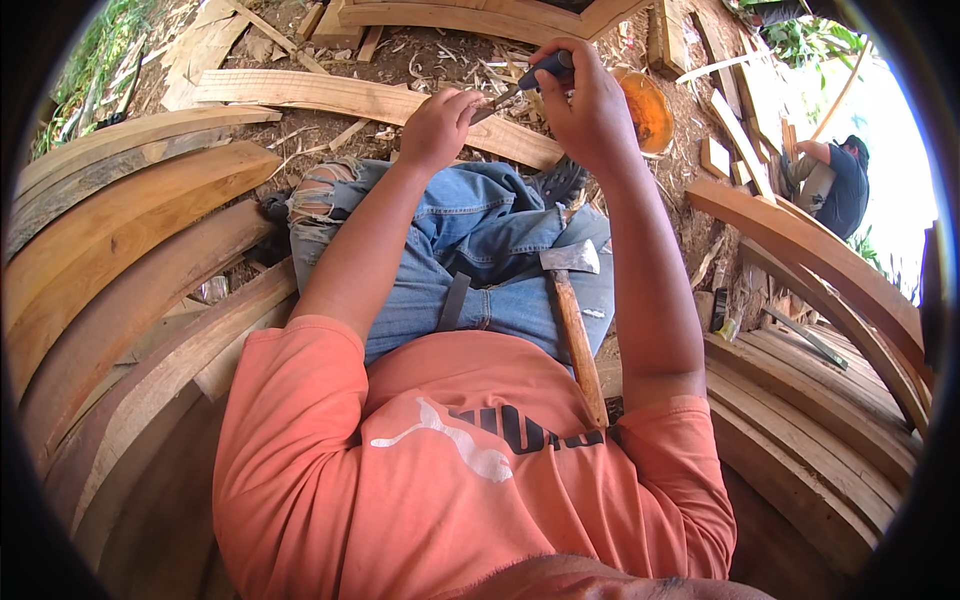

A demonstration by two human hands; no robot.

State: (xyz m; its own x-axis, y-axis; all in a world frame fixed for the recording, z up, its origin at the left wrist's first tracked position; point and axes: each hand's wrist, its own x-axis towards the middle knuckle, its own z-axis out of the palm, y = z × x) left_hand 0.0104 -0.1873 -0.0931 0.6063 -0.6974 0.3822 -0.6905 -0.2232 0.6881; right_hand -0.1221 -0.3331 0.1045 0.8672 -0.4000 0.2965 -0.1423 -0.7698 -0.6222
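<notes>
My right hand (590, 105) is wrapped round the dark blue handle (547, 70) of a slim metal-bladed tool, either a chisel or a screwdriver. Its blade (505, 98) points down-left to my left hand (440, 128), whose fingers are closed at the tip and partly hide it. Both hands are held out over a pale wooden board (370, 98) on the ground. Across my lap lies a hatchet (570, 258) with a wooden handle, its head toward my knees. A short dark flat strip (454, 302) rests on my jeans beside it.
Curved planks (140, 215) are stacked at my left, more boards (800, 400) at my right. A wooden frame (480, 18) stands ahead. Right of my right hand is an orange round container (648, 110). Shavings litter the ground. Another person (840, 185) crouches at far right.
</notes>
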